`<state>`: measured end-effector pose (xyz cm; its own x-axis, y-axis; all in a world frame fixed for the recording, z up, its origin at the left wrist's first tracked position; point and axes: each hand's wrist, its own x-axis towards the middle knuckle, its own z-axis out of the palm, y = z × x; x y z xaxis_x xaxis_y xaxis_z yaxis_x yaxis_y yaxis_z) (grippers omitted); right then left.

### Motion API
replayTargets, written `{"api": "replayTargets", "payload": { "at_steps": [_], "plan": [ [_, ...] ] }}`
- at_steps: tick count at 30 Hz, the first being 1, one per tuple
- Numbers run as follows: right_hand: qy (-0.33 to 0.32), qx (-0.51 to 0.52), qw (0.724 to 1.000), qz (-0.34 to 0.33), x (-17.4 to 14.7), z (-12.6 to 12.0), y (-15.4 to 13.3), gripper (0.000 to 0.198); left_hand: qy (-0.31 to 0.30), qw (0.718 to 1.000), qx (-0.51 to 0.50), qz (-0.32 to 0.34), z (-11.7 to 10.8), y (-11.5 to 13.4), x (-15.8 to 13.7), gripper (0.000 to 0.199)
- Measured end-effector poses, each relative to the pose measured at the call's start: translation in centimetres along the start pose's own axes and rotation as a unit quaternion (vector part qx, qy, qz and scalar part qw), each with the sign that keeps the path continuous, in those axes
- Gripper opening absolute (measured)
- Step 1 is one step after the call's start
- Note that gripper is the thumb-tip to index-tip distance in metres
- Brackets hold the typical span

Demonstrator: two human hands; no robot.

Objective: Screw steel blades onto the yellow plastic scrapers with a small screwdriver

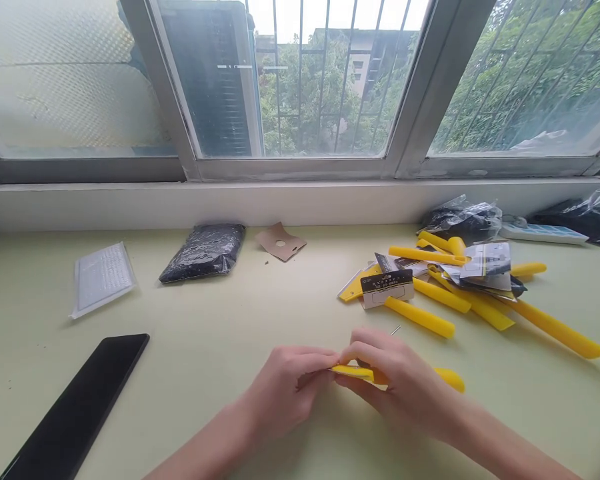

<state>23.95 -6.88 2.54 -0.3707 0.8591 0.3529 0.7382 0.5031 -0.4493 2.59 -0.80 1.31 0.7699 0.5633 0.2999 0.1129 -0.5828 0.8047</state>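
Low in the middle of the table, my left hand [293, 380] pinches the left tip of a yellow scraper [355, 372]. My right hand [397, 373] is closed around the same scraper near its head, with the fingers hiding much of it. The rounded end of its yellow handle [450, 379] sticks out behind my right hand. Just beyond the right hand lies a thin metal pin [395, 330]. A loose yellow handle [420, 317] rests past the knuckles, beside a black-and-white card label [387, 288] and a yellow blade head with a metal edge [353, 288].
To the right is a pile of yellow handles [555, 327] with cards. Dark plastic-wrapped packs [463, 217] stand by the sill. Leftward lie a black packet [205, 252], a brown card piece [280, 250], a clear-wrapped white pack [103, 279] and a long black slab [80, 407].
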Motion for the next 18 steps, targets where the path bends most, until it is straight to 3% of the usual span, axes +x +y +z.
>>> {"api": "replayTargets", "payload": {
  "at_steps": [3,6,8,10,14,18],
  "plan": [
    [0.050,0.045,0.998,-0.007,0.3,-0.2,0.3,0.015,0.014,0.999,-0.021,-0.030,0.1,0.0,0.1,0.028],
    [0.162,0.089,0.982,-0.032,1.2,-1.6,0.5,0.008,0.038,0.992,-0.047,-0.109,0.3,-0.1,0.3,0.026],
    [0.264,0.123,0.957,-0.001,2.9,-3.1,0.2,0.009,0.069,0.974,-0.110,-0.185,0.3,-0.2,0.5,0.027],
    [0.342,0.176,0.922,0.049,5.7,-4.4,-0.3,0.023,0.098,0.941,-0.198,-0.256,-0.1,-0.3,0.8,0.028],
    [0.324,0.254,0.910,0.049,13.8,-3.8,-0.4,0.052,0.116,0.868,-0.319,-0.362,-1.8,-0.4,1.3,0.029],
    [0.327,0.245,0.907,0.103,21.3,0.2,1.3,0.060,0.096,0.839,-0.345,-0.410,-3.6,-0.8,1.0,0.035]
  ]
}}
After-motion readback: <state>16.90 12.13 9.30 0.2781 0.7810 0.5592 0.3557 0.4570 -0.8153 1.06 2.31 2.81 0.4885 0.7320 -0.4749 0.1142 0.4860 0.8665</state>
